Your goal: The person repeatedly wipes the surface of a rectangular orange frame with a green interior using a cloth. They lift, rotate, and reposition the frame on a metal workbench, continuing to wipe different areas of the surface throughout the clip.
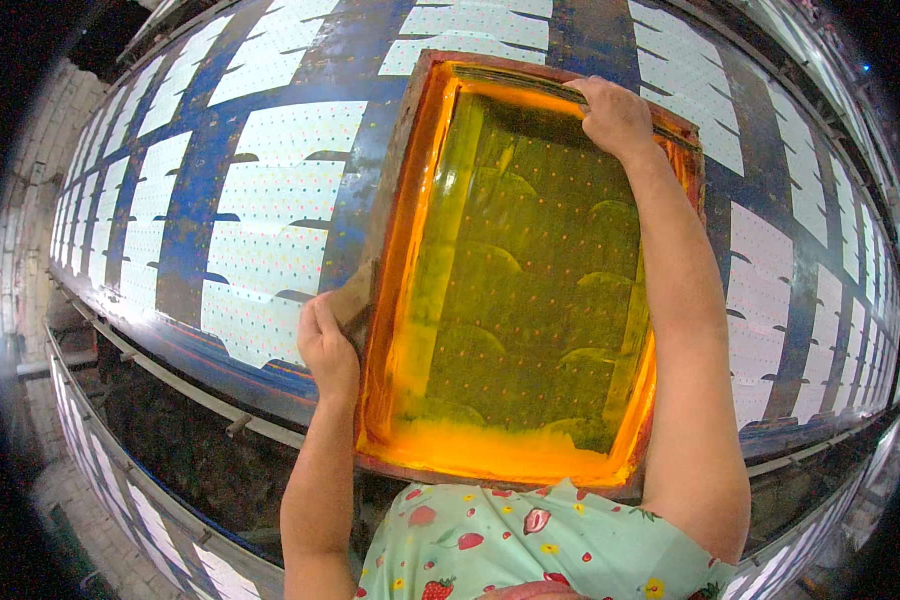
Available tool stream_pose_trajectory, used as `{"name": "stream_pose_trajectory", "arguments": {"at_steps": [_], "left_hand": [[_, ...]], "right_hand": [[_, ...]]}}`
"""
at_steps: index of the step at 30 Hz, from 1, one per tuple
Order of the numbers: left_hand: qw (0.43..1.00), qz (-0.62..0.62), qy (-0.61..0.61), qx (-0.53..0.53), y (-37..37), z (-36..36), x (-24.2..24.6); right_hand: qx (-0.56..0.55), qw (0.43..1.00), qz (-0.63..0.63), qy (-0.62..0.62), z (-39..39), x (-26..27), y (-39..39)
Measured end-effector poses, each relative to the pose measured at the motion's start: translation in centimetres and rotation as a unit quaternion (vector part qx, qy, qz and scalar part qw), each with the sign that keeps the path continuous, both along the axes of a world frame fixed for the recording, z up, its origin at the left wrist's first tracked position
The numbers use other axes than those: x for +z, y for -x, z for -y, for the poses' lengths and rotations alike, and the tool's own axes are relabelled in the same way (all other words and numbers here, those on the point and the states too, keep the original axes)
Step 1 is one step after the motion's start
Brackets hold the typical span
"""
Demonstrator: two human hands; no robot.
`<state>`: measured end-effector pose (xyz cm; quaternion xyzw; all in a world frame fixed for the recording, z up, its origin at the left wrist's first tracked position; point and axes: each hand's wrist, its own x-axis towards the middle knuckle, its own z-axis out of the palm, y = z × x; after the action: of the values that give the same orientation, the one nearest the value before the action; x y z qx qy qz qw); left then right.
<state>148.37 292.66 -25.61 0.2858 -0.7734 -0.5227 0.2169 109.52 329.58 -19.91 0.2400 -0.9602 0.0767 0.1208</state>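
Note:
A framed printing screen [532, 300] with yellow-green mesh and orange ink round its inner edges lies over the blue-stained printing table, directly before me. Dots and curved shapes show through the mesh. At the left, my left hand [328, 345] grips a wooden handle [354, 291] that joins the frame's left side. My right hand [616, 116] reaches over the screen to its far edge, its fingers closed on a long, thin squeegee blade [517, 78] lying along the inside of that edge. White dotted fabric pieces [277, 217] with dark curved gaps lie beside the screen.
More dotted pieces [761, 300] run in rows along the long table to both sides. A metal rail [195, 382] with short pegs follows the near table edge. Another table with white pieces [150, 510] stands at the lower left, near a brick wall [26, 202].

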Motion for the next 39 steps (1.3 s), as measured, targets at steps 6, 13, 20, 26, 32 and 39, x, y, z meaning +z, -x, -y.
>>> {"name": "stream_pose_trajectory", "arguments": {"at_steps": [6, 13, 20, 26, 32, 39], "left_hand": [[0.999, 0.006, -0.032, -0.004, 0.4, 0.1, 0.5], [1.0, -0.004, 0.005, -0.025, 0.3, 0.6, 0.2], [0.998, -0.041, -0.009, -0.054, 0.1, 0.9, 0.1], [0.997, -0.034, 0.033, -0.058, -0.6, 0.5, 0.6], [0.997, -0.007, 0.055, -0.054, -0.4, 0.5, 0.7], [0.996, -0.021, 0.058, -0.06, -0.1, 0.8, 0.0]], "right_hand": [[0.031, 0.997, 0.057, -0.046, 0.2, 1.4, -0.7], [0.076, 0.989, 0.105, -0.07, 1.0, 2.7, -14.4], [0.059, 0.983, 0.169, -0.04, 2.6, 3.7, -34.8], [0.049, 0.983, 0.176, -0.019, 3.8, 2.9, -49.7], [0.041, 0.99, 0.135, 0.001, 4.6, 2.8, -57.3], [0.116, 0.979, 0.142, 0.092, 0.5, 1.8, -57.8]]}}
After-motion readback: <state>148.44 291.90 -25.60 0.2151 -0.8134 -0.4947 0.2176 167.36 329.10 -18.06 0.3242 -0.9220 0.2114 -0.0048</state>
